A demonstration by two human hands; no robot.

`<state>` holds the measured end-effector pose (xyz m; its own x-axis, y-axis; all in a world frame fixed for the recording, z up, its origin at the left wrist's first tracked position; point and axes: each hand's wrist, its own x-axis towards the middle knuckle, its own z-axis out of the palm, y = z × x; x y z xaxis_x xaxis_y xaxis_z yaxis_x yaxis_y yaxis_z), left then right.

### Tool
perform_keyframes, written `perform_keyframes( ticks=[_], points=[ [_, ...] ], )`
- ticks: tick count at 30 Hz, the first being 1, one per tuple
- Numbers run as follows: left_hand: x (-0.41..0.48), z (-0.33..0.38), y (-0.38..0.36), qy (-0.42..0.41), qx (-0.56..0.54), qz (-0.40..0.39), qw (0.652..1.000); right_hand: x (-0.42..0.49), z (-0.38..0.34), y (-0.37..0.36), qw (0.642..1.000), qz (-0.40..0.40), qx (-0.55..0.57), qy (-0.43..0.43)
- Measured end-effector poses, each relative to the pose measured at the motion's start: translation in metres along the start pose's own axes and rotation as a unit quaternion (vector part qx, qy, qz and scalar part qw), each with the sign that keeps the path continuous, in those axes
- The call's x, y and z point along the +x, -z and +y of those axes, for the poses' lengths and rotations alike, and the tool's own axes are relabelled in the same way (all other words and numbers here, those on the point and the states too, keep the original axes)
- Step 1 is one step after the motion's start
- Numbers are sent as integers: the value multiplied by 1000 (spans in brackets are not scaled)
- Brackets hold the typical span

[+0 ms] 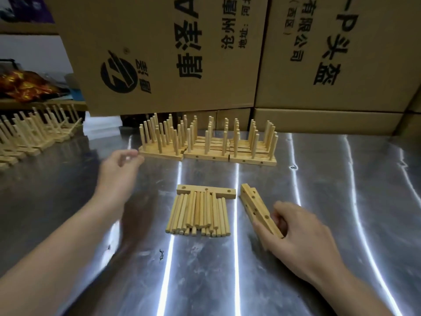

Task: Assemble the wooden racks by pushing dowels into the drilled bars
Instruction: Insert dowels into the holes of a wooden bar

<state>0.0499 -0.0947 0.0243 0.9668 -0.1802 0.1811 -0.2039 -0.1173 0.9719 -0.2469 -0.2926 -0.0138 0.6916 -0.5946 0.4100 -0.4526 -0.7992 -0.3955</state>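
I'm clamping my right hand (303, 233) on the bars (255, 201), ready for dowels (200, 213). My left hand (118, 169) is hovering slack and empty by the far racks (209, 153).

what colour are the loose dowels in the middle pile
Pale tan, bare wood; loose dowels show best in head view.

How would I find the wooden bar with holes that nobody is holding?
Start at the shiny metal table. In its middle lies a pile of loose dowels, and the bar lies flat at their far ends. Unlike the bars the right hand grips, it lies free.
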Motion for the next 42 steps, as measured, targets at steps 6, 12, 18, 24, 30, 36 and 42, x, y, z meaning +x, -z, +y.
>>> perform_keyframes(
  ticks=[6, 12, 18, 24, 30, 36, 42],
  points=[
    [-109, -17, 16, -206, 176, -70, 960, -5, -11, 15, 995, 62, 57, 60],
    [-102, -16, 16, -185, 129, -79, 971, -21, -34, 15, 963, -77, 59, 251],
    [-106, -15, 19, -208, 89, -138, 964, -24, -42, 5, 947, -128, -37, 291],
    [-113, 1, 38, -321, 182, -288, 884, -29, -38, 13, 959, -104, 23, 263],
    [-111, 11, 44, -226, 257, -429, 836, -26, -31, 15, 959, -119, 54, 252],
    [-106, 7, 45, -222, 256, -420, 842, -24, -28, 13, 956, -128, 73, 252],
    [-109, 6, 43, -278, 241, -357, 858, -21, -24, 11, 968, -82, 64, 230]
  ],
)
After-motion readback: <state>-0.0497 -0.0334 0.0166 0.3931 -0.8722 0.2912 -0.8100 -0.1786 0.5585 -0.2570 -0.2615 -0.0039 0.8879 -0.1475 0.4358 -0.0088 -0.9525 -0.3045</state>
